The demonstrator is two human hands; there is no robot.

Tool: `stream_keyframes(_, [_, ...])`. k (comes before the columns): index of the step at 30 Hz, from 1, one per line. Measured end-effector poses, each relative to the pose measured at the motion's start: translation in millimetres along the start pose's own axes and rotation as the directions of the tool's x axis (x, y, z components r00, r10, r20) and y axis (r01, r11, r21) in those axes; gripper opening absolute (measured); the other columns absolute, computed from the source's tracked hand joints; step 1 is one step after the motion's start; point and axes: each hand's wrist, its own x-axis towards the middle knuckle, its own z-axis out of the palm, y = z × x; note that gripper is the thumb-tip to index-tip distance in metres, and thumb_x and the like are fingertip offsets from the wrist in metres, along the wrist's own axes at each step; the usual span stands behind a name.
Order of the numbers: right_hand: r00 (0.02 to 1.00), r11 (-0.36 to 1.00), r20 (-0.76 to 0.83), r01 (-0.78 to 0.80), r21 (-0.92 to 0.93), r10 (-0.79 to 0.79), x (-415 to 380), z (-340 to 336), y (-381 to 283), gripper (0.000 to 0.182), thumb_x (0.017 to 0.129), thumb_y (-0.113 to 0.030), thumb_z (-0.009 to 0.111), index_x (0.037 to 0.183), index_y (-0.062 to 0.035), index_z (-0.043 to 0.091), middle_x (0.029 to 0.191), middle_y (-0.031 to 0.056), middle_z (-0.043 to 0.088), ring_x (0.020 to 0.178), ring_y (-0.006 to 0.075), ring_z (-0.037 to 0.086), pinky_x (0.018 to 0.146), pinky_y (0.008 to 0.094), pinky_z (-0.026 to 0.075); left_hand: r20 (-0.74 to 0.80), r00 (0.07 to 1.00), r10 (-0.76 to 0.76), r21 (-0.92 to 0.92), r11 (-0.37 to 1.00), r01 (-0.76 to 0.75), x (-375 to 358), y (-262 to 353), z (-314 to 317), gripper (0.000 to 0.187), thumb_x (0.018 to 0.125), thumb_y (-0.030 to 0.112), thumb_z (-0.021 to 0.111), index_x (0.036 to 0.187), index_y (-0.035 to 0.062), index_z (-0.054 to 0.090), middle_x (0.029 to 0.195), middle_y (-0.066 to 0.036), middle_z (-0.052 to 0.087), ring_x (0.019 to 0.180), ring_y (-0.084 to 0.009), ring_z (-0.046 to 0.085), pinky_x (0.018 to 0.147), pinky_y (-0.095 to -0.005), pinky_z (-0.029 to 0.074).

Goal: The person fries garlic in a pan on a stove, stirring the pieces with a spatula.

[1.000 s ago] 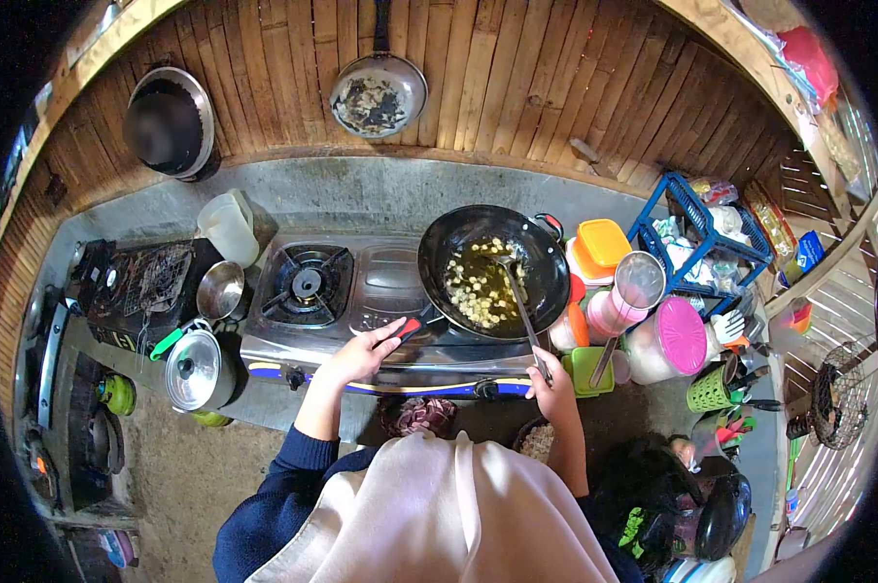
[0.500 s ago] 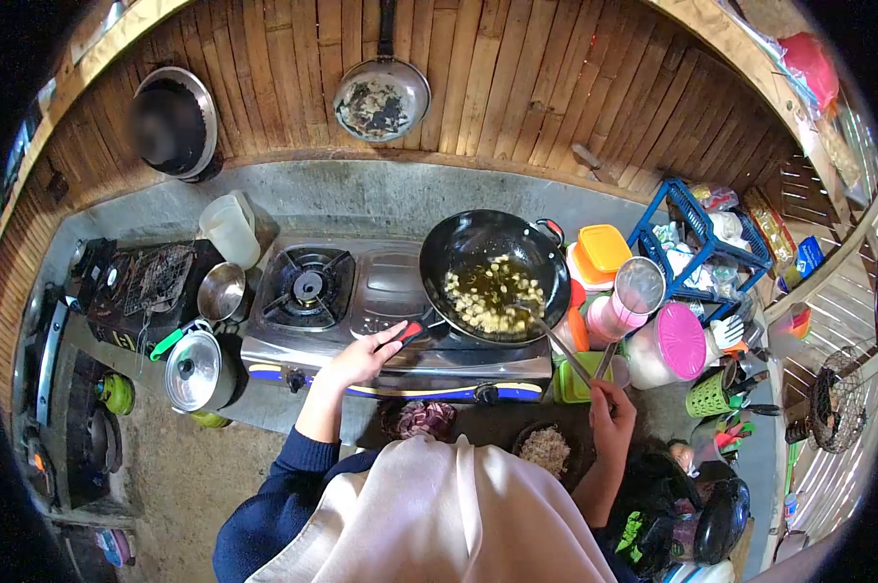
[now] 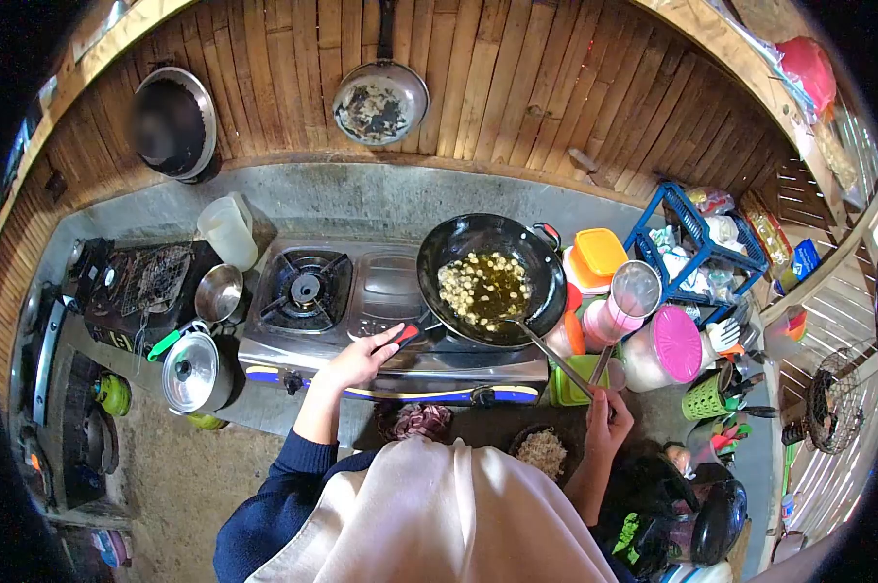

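A black wok rests on the right burner of the steel gas stove. Small pale pieces lie in oil in its left and middle part. My left hand is closed on the wok's red and black handle, at the near left. My right hand grips a long metal spatula, whose tip is in the oil near the wok's front edge. A second metal shaft, running up to a strainer, also meets my right hand.
The bare left burner is beside the wok. A lidded pot and small steel pot stand further left. Orange-lidded and pink-lidded containers and a blue rack are at the right. Pans hang behind.
The pale pieces have shifted left and away from the front of the wok. The spatula's tip has moved slightly left and nearer the wok's front edge. My left hand stays on the handle.
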Motion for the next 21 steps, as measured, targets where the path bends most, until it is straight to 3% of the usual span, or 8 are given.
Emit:
stream_keyframes(2, [0.997,0.995,0.037,-0.065,0.08,0.062,-2.5,8.8,-5.9,0.014,0.085,-0.011,0.057,0.088,0.0004,0.065,0.059,-0.0035,0.05,0.05,0.0022,0.04,0.046,0.0166,0.028,0.162,0.935,-0.316,-0.058,0.943,0.329,-0.5,38.8,-12.4,0.041,0.091,0.023,0.047,0.13,0.0139,0.04,0.122,-0.012,0.051,0.111,-0.019,0.049,0.093,-0.0267,0.035])
stream_keyframes(3, [0.998,0.995,0.035,-0.064,0.08,0.061,-2.8,15.0,-7.7,0.014,0.085,-0.011,0.057,0.088,0.0004,0.065,0.059,-0.0035,0.05,0.05,0.0022,0.04,0.046,0.0166,0.028,0.162,0.935,-0.314,-0.058,0.943,0.327,1.8,44.0,-13.9,0.041,0.091,0.023,0.047,0.13,0.0139,0.04,0.122,-0.012,0.051,0.111,-0.019,0.049,0.093,-0.0267,0.035])
stream_keyframes(6, [0.998,0.991,0.035,-0.054,0.121,0.05,0.1,30.6,-6.3,0.014,0.084,-0.011,0.058,0.092,-0.0011,0.065,0.06,-0.002,0.052,0.048,0.0021,0.042,0.043,0.0168,0.031,0.249,0.785,-0.567,-0.034,0.805,0.592,3.5,46.0,-14.6,0.041,0.091,0.022,0.047,0.13,0.0132,0.04,0.123,-0.011,0.051,0.111,-0.0183,0.048,0.094,-0.0262,0.034])
stream_keyframes(8, [0.995,0.988,0.064,-0.086,0.128,0.078,0.3,36.5,-6.3,0.015,0.084,-0.011,0.058,0.095,-0.001,0.064,0.06,-0.0021,0.052,0.048,0.0022,0.042,0.043,0.0163,0.031,0.174,0.912,-0.371,-0.052,0.922,0.385,0.6,36.6,-11.8,0.041,0.09,0.021,0.047,0.13,0.0127,0.041,0.122,-0.011,0.052,0.111,-0.0182,0.049,0.094,-0.0261,0.034])
stream_keyframes(15, [0.981,0.974,0.183,-0.103,0.2,0.066,10.3,67.3,14.3,0.022,0.085,-0.008,0.054,0.105,-0.0012,0.059,0.064,-0.0009,0.054,0.048,0.0032,0.043,0.043,0.0169,0.035,0.15,0.95,-0.276,-0.058,0.956,0.287,-0.6,33.6,-10.3,0.04,0.09,0.021,0.047,0.129,0.0119,0.041,0.122,-0.011,0.051,0.113,-0.0191,0.047,0.096,-0.0267,0.033])
stream_keyframes(18, [0.973,0.978,0.212,-0.123,0.166,0.086,15.5,81.7,30.1,0.027,0.085,-0.008,0.052,0.111,-0.0012,0.056,0.069,0.0029,0.057,0.045,0.0042,0.044,0.042,0.0178,0.036,0.135,0.944,-0.3,0.008,0.953,0.302,-0.6,39.9,-12.6,0.04,0.091,0.022,0.047,0.129,0.0142,0.041,0.119,-0.01,0.054,0.096,-0.0177,0.056,0.087,-0.0257,0.04])
stream_keyframes(20, [0.956,0.977,0.267,-0.164,0.139,0.123,18.5,88.1,41.7,0.031,0.086,-0.007,0.05,0.116,-0.0008,0.052,0.075,0.0066,0.059,0.044,0.005,0.045,0.041,0.0183,0.036,0.196,0.857,-0.476,0.024,0.876,0.481,0.9,50.7,-15.9,0.04,0.091,0.023,0.047,0.129,0.0177,0.042,0.106,-0.008,0.061,0.064,-0.0129,0.053,0.066,-0.0242,0.045])
stream_keyframes(21, [0.955,0.977,0.271,-0.163,0.139,0.121,19.0,90.7,40.7,0.031,0.086,-0.007,0.05,0.116,-0.0008,0.052,0.075,0.0066,0.059,0.044,0.005,0.045,0.041,0.0183,0.036,0.192,0.858,-0.477,0.022,0.876,0.482,0.3,36.5,-12.3,0.04,0.091,0.023,0.047,0.129,0.0177,0.042,0.106,-0.008,0.061,0.064,-0.0129,0.053,0.066,-0.0242,0.045])
